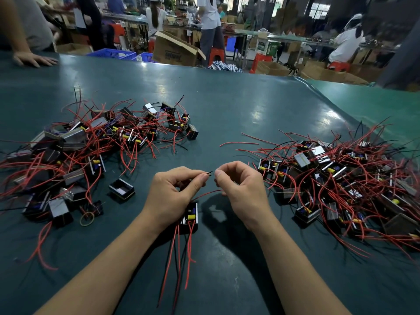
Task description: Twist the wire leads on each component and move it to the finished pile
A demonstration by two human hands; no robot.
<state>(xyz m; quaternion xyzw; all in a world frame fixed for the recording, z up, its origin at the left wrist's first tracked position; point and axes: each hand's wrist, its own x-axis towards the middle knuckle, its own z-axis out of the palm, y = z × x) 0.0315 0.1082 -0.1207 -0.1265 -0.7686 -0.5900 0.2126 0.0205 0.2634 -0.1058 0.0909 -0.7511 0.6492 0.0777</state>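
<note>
The left hand (176,192) pinches a black lead tip (209,173) between thumb and forefinger; the right hand (238,187), fingers curled, pinches near a red lead (208,193). The component (190,216) sits under the left wrist on the worktop (227,114). Loose pinches could let leads slip untwisted. Piles (95,142) flank both sides.
</note>
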